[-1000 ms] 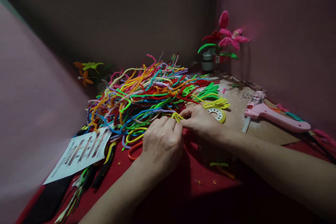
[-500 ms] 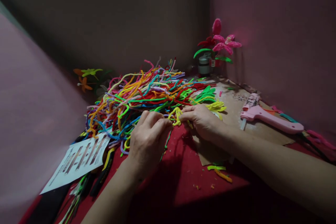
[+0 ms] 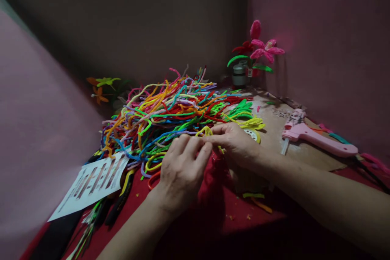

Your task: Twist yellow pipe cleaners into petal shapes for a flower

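Your right hand (image 3: 236,141) pinches the yellow fuzzy piece (image 3: 206,131) between thumb and fingers; your left hand (image 3: 184,166) curls right beside it, but I can't tell what it grips; the big fuzzy pile (image 3: 164,109) is just past your fingertips; the pink glue gun (image 3: 318,138) lies right of them.

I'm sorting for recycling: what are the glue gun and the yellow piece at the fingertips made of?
Glue gun: probably hard plastic, smooth pink with a soft sheen. Yellow piece: likely chenille stems, matte strands bent in loops; any wire core is hidden.
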`<state>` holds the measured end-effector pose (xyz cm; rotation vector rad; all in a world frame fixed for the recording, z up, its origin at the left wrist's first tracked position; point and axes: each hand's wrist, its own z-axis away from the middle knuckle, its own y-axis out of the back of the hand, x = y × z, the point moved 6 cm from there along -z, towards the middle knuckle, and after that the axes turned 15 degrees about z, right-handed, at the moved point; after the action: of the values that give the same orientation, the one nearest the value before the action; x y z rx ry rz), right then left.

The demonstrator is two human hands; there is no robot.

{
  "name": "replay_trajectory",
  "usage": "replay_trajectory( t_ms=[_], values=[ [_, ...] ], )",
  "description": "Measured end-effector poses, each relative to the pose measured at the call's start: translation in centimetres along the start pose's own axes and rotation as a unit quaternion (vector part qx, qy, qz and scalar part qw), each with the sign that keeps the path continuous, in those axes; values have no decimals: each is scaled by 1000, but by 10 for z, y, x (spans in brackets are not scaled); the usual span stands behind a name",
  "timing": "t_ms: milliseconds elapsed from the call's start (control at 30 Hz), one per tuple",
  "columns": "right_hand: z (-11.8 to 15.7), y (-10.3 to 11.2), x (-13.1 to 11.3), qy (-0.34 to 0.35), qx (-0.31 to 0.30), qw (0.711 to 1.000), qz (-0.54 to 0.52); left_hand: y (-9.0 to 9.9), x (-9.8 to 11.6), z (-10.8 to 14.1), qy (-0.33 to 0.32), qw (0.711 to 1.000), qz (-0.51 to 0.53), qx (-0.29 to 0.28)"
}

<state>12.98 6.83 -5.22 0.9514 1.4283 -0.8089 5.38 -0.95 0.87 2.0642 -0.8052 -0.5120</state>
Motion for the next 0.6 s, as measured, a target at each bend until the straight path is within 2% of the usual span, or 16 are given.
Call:
replay_trajectory(
  t_ms=[67,133,167,233,300,367,400,467,600],
  values=[
    [-1,0,-1,-6,-12,999,-48,13,-18,3,78,987,103,94],
    [-2,1,0,-23,-25,993,-113,17,-40,8,186,948,211,147],
    [-3,0,0,-38,-36,987,-152,14,-49,10,235,924,265,146],
    [-3,-4,1,-66,-66,969,-229,-1,-57,10,299,868,382,109],
    [-2,-8,2,-81,-99,951,-280,-19,-55,10,329,801,497,59],
    [-1,-11,2,-83,-117,942,-302,-32,-50,10,348,755,554,38],
    [-1,-11,2,-85,-122,940,-306,-36,-49,11,356,749,558,36],
    [-1,-12,4,-94,-126,938,-309,-38,-49,14,364,763,533,38],
    [-2,-11,7,-114,-113,935,-317,-31,-50,14,328,840,432,38]
  ],
)
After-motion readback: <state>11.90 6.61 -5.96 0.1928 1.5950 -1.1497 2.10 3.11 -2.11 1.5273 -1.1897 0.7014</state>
